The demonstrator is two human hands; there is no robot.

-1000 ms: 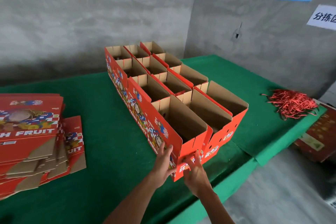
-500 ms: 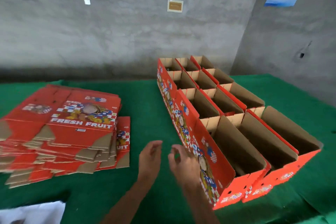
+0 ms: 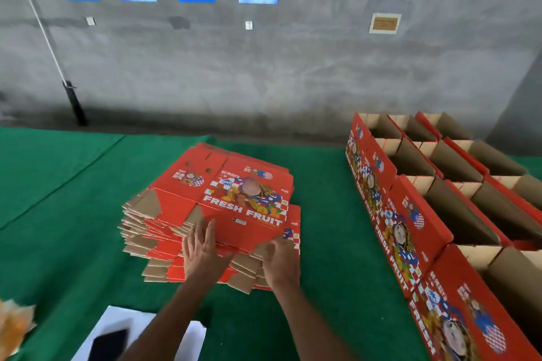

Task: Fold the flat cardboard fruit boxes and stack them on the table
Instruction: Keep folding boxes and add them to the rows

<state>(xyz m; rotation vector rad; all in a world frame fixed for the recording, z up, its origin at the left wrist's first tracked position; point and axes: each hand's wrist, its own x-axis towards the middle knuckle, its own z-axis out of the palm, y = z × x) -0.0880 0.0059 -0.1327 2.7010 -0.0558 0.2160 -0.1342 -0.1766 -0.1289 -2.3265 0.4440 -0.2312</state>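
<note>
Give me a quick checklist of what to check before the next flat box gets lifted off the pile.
1. Left hand on the top flat box: ok, fingers lie flat on it.
2. Right hand at the near edge: ok; its grip cannot tell.
3. Only one sheet picked up: cannot tell.
4. Pile of flat boxes tidy: not ok, edges fanned out.
5. Bare green table between the pile and the folded boxes: ok.

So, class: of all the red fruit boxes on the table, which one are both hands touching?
The top flat box of the unfolded pile: left hand and right hand meet its near edge. The folded boxes stand untouched.
</note>
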